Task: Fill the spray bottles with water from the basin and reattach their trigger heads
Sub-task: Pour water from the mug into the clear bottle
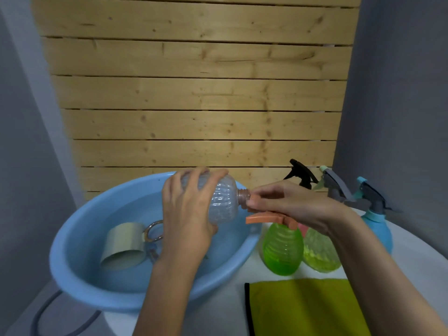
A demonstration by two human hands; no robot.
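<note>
Over the nine-o'clock basin (72,229), left fingers (213,183) grip a sideways clear bottle (224,202), right fingers (261,202) pinch its trigger head (264,218); misthreading could spill.

Dim, flat, soft light surrounds me; the planks (198,93) bow at the edges, and everything looks slightly blurred.

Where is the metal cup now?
The metal cup lies on its side in the blue basin, lower left in the head view, just left of the left hand.
</note>
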